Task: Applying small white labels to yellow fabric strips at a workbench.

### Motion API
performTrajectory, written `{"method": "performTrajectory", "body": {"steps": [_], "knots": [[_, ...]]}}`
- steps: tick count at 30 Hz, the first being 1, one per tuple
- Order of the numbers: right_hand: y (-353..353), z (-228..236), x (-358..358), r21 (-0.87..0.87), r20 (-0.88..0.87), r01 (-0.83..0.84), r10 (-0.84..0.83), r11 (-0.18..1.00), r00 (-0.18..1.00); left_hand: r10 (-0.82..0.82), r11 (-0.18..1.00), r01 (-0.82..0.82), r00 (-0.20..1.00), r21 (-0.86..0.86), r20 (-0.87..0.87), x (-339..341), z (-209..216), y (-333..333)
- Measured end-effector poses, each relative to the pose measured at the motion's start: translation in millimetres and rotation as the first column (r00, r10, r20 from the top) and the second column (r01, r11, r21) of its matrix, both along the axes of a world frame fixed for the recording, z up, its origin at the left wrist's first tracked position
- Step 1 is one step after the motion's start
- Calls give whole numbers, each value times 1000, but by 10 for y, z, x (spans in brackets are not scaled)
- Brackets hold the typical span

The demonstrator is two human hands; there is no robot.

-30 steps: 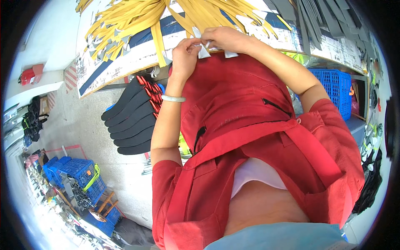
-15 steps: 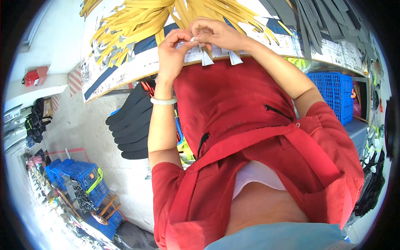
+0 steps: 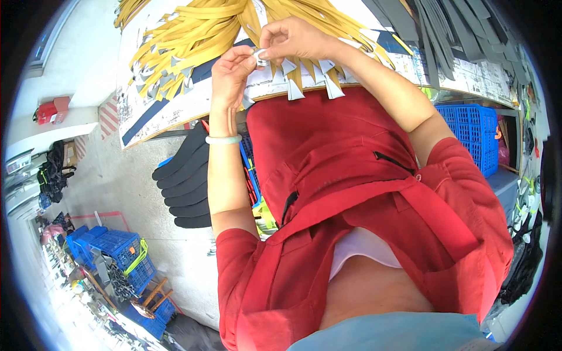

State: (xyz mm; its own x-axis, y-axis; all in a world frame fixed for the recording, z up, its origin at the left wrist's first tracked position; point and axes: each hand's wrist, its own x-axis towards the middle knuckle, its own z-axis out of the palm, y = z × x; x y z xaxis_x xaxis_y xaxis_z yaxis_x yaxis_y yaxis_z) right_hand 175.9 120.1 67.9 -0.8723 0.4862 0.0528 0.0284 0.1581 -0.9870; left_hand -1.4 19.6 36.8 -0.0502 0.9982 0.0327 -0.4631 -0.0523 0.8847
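Between the fingertips of both hands is a small whitish roll (image 3: 260, 57), ring-shaped and perhaps tape. My left hand (image 3: 231, 73) pinches it from the left, fingers curled. From the right, the thumb and fingers of my right hand (image 3: 295, 40) close on its other side. Long yellow straps (image 3: 193, 32) lie fanned in a big bundle on the table beyond and around my hands. Several have pale grey-white ends; some of these tips (image 3: 295, 89) hang over the near table edge below my right hand. My fingers partly hide the roll.
The worn white table (image 3: 202, 100) has a wooden front edge close to my body. Grey strips (image 3: 436, 41) drape over its right side, above a blue crate (image 3: 468, 137). Black curved pieces (image 3: 184, 175) hang at the left below table height. More blue crates (image 3: 120, 248) stand on the floor.
My hands have shifted slightly left, and their fingertips have drawn a little apart. The whitish roll shows more clearly between them. More of the pale strap ends are visible beneath my right hand.
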Motion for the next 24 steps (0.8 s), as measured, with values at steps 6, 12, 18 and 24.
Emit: {"method": "performTrajectory", "body": {"steps": [6, 12, 18, 24], "knots": [[-334, -341, -181, 699, -275, 497, -448, 514, 851, 504, 864, -408, 688, 297, -522, 459, -56, 9], [-305, -447, 6, 161, -309, 378, -317, 912, 897, 364, 929, -304, 853, 211, -375, 345, 173, -222], [-437, -291, 81, -294, -95, 298, -338, 908, 936, 259, 965, -194, 796, 175, -548, 139, 126, -238], [-482, -264, 98, -256, -142, 300, -342, 919, 929, 360, 933, -237, 615, 271, -702, 283, 177, -307]]}}
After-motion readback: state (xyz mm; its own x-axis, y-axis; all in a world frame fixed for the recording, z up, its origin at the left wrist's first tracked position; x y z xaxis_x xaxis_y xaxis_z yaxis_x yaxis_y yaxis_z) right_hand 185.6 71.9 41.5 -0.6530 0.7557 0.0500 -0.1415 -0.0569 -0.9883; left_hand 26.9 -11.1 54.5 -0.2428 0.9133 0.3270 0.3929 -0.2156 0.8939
